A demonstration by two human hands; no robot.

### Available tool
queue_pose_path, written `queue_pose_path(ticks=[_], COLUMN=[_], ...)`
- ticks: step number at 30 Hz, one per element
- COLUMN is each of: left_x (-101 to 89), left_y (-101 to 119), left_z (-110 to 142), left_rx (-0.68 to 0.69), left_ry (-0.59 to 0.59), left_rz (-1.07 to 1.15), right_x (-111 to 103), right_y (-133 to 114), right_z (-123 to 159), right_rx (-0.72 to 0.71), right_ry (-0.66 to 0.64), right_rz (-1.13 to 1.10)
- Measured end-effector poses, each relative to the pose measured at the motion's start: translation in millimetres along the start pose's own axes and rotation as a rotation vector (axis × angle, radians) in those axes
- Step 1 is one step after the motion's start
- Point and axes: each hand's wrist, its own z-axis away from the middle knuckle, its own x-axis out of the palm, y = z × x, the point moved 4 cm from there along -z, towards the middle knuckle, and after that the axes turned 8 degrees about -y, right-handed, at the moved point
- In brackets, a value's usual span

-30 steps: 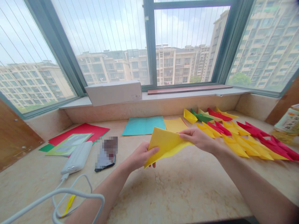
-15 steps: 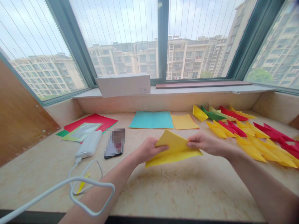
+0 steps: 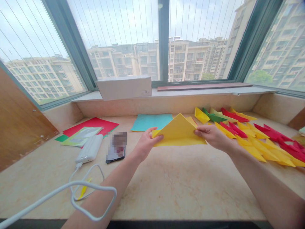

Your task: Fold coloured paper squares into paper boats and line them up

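A folded sheet of yellow paper (image 3: 179, 132) is held up above the counter, its pointed top facing away and its lower edge running nearly level. My left hand (image 3: 149, 140) pinches its left corner, thumb on the near side. At the right corner my right hand (image 3: 209, 135) grips it between thumb and fingers. Behind the paper lies a light-blue sheet (image 3: 151, 122), and an orange-yellow sheet is mostly hidden by it. To the right, several folded paper boats stand in rows, among them a yellow one (image 3: 201, 115) and a green one (image 3: 215, 117).
On the left lie a red sheet (image 3: 91, 122), a white power bank (image 3: 90, 149) with a white cable (image 3: 95, 188), and a phone (image 3: 116, 148). A yellow scrap (image 3: 83, 190) rests near the cable. A white box (image 3: 124, 87) stands on the window ledge.
Both hands have lifted the yellow paper up and away from me. It now sits more level, its peak pointing up, and covers much of the orange-yellow sheet. The view has shifted slightly.
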Motion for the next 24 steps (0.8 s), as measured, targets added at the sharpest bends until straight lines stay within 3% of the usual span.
queue_pose_path(ticks=[3,8,14,20,24], left_x=[4.6,8.6,11.4,4.8,-2.7], left_y=[0,5,6,8,9], left_z=[0,2,7,7,3], left_rx=[-0.027,0.040,0.158,0.219,0.271], left_ry=[-0.101,-0.081,0.027,0.144,0.216], left_rz=[0.096,0.075,0.010,-0.011,0.037], right_x=[4,5,6,11,8], right_y=[3,1,-2,1,2], right_z=[-1,-1,0,-5,-4], right_rx=[0.030,0.041,-0.049,-0.094,-0.110], right_ry=[-0.006,0.130,0.245,0.223,0.270], right_rz=[-0.012,-0.180,-0.269,-0.337,-0.262])
